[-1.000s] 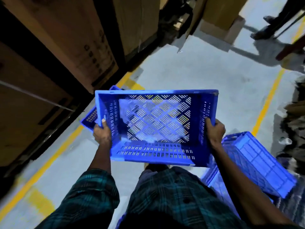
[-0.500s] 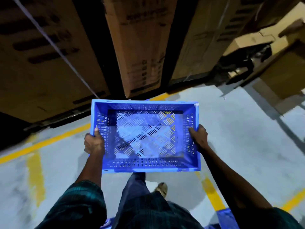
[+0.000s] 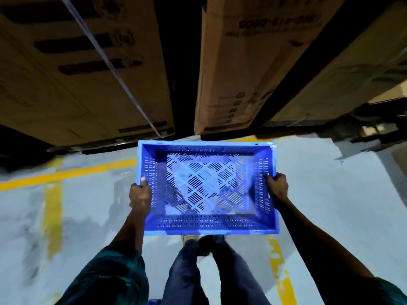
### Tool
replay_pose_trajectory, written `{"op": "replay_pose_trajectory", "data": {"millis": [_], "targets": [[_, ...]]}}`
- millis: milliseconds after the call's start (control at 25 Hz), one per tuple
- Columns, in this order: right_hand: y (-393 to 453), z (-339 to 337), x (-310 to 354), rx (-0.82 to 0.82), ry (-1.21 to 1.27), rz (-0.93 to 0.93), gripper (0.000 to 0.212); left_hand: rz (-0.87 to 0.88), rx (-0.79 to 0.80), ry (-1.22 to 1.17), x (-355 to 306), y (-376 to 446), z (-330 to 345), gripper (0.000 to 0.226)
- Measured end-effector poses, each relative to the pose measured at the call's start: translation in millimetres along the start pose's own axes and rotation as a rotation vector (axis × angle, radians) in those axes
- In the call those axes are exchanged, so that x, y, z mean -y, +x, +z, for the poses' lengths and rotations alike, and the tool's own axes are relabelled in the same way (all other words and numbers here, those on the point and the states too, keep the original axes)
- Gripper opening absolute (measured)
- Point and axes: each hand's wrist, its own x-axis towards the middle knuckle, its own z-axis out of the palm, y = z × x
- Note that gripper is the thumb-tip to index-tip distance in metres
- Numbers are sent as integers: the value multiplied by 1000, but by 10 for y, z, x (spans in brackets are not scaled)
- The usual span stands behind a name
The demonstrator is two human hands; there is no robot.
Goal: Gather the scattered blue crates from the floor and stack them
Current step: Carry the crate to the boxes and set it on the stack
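Closest to the camera are dark trouser legs (image 3: 187, 271) and plaid sleeves (image 3: 114, 276), with 1 shoe (image 3: 189, 237) poking out under the crate (image 3: 208, 223). The crate is up in the air in front of the body, level, open side up and empty. The left hand (image 3: 140, 198) is wrapped on its left wall, thumb over the rim, and the right hand (image 3: 277, 187) is clamped on the right wall. It's blue plastic, rectangular, with slotted walls and a diamond lattice bottom you can see the floor (image 3: 330, 194) through. The floor is pale grey, a bit patchy, with yellow lines (image 3: 66, 173). Straight ahead, tall brown cardboard boxes (image 3: 242, 62) block the way, dark gaps between them, and a strap (image 3: 110, 64) runs diagonally across the left one.
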Motion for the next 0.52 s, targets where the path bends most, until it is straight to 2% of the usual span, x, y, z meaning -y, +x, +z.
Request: {"op": "replay_pose_trajectory", "data": {"millis": [120, 360, 520], "targets": [[589, 474, -212, 44, 7, 44, 46, -99, 45, -18, 352, 586, 513, 85], [1628, 1316, -576, 155, -107, 9, 45, -203, 57, -83, 602, 1206, 1255, 78], [2185, 1798, -782, 151, -186, -127, 46, -138, 93, -12, 1030, 1878, 1684, 83]]}}
